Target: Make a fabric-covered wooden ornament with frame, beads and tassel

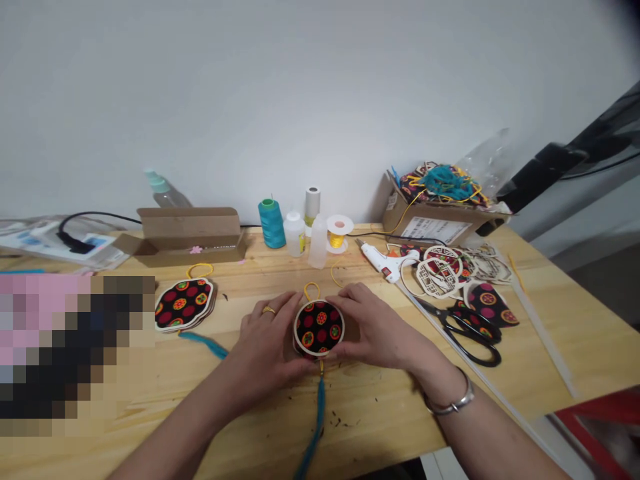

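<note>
Both hands hold a round ornament [319, 328] on the wooden table [550, 320]. It has a pale wooden rim and black fabric with red and yellow flowers. A yellow loop sticks out of its top and a teal tassel [315, 427] hangs from its bottom toward me. My left hand [267, 337], with a ring on one finger, grips its left edge. My right hand [373, 327], a bracelet on the wrist, grips its right edge. A stack of similar octagonal ornaments [184, 303] lies to the left.
Black scissors [467, 327], a white glue gun [387, 261] and wooden cut-outs [443, 270] lie at the right. At the back stand a teal thread spool [271, 223], small bottles [317, 241], a yellow cord reel [339, 232], an open flat box [187, 237] and a carton of ornaments [440, 207].
</note>
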`<action>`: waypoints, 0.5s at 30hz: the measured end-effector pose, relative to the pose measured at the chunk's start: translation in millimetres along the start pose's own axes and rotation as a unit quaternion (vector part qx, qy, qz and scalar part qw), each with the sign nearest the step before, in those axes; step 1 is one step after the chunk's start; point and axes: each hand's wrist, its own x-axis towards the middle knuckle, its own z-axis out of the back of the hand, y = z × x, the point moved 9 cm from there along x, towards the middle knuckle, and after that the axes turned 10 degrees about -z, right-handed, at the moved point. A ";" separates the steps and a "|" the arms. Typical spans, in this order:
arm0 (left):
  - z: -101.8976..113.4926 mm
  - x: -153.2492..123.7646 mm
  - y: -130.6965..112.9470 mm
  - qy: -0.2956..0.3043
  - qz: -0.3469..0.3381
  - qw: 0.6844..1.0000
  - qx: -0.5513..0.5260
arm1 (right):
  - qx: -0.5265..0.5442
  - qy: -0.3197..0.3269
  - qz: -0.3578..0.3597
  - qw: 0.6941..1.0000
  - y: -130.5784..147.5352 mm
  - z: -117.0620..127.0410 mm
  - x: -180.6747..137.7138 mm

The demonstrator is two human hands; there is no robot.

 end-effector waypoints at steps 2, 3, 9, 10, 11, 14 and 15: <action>0.8 0.0 0.0 -0.009 -0.002 1.000 -0.003 | -0.014 -0.034 -0.008 0.999 0.4 7.8 -2.5; 0.8 0.0 -0.2 -0.010 -0.004 1.000 -0.005 | -0.027 -0.056 -0.015 0.998 0.7 13.3 -4.3; 0.3 -2.0 -0.1 -0.001 0.004 1.000 -0.009 | -0.200 -0.159 -0.151 0.955 -21.0 58.2 -21.3; 1.0 -2.4 -0.5 -0.001 0.006 1.000 -0.010 | -0.230 -0.164 -0.183 0.941 -30.0 66.1 -24.7; 1.6 -2.6 -1.4 -0.002 0.006 1.000 -0.011 | -0.256 -0.165 -0.213 0.928 -39.8 73.4 -27.9; 4.0 -2.4 -4.8 -0.006 0.003 1.000 -0.017 | -0.313 -0.167 -0.294 0.887 -70.4 93.1 -36.8; 4.4 -2.1 -5.4 -0.006 0.004 1.000 -0.019 | -0.324 -0.172 -0.319 0.874 -79.6 99.2 -39.4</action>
